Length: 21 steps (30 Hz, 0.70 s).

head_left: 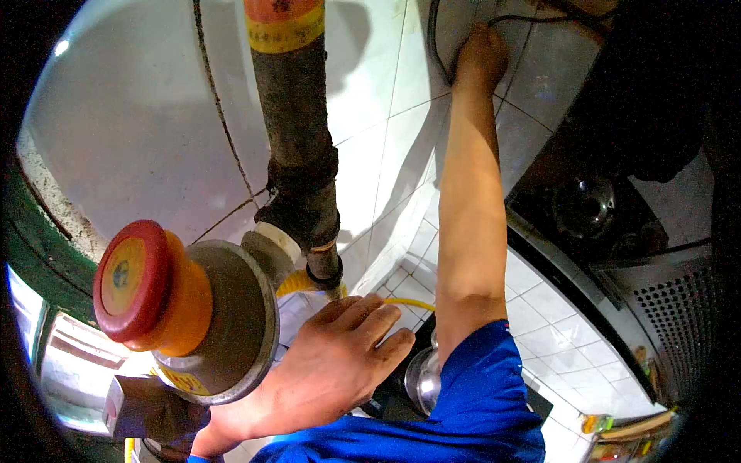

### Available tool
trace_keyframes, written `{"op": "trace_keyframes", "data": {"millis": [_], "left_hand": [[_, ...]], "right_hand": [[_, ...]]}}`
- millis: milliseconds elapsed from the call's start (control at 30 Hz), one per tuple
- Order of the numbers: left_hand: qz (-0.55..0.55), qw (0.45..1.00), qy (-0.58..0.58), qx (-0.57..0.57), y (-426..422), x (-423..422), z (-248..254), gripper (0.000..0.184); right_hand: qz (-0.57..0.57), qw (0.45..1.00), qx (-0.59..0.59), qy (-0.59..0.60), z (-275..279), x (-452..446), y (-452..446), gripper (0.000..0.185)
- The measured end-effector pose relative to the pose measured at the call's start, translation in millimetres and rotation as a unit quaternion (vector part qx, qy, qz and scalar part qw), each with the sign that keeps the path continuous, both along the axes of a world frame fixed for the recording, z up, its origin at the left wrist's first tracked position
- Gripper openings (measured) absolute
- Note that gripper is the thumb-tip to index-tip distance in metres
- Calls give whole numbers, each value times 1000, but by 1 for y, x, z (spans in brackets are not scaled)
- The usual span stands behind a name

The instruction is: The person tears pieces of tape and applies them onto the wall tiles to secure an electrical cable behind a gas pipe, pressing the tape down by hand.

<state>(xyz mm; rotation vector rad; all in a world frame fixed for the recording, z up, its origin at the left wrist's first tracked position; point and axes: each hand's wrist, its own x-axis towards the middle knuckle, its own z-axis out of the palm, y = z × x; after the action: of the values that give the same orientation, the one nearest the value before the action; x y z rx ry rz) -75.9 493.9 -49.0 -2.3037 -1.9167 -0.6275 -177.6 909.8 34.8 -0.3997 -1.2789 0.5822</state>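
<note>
My right hand (482, 58) is at the top, at the end of my outstretched arm. Its fingers are closed around a thin black cable (441, 58) against white tiles. Lower down, my left hand (369, 339) has bent, slightly spread fingers just below the lower end of a dark, dirty pipe (295, 116). No held object shows in it. Beside its fingertips a yellow hose (409, 302) runs to the right. A grey round body (235, 309) with a red and orange cap (131, 285) stands in front of my left forearm.
A red and yellow band (285, 31) wraps the pipe's top. Dark cord hangs on the tiled wall (370, 100). At the right are a dark counter edge (571, 285), a perforated metal panel (679, 324) and a shiny round object in shadow. Another shiny metal object (423, 380) is near my body.
</note>
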Motion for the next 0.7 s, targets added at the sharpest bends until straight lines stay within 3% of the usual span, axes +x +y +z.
{"op": "trace_keyframes", "data": {"millis": [100,233,300,400,533,633,700], "left_hand": [[-2,1000,-8,-9,-3,2,-3,36],[6,999,-31,-14,-9,3,-3,34],[9,999,-35,-7,-13,4,-3,33],[16,999,-49,-8,-22,8,-8,31],[39,998,-48,-4,-37,8,-27,30],[69,994,-79,-18,-53,6,-39,28],[79,994,-78,-21,-64,4,-45,27]], "right_hand": [[21,997,-2,-68,5,8,4,41],[63,995,-82,-14,12,-4,11,45],[-86,993,-20,-72,13,-5,10,50],[-30,995,-55,-72,14,-1,1,52],[-70,993,-20,-88,13,-2,6,52],[-64,990,-60,-112,10,3,-20,50],[-92,994,-27,-41,2,-1,-22,48]]}}
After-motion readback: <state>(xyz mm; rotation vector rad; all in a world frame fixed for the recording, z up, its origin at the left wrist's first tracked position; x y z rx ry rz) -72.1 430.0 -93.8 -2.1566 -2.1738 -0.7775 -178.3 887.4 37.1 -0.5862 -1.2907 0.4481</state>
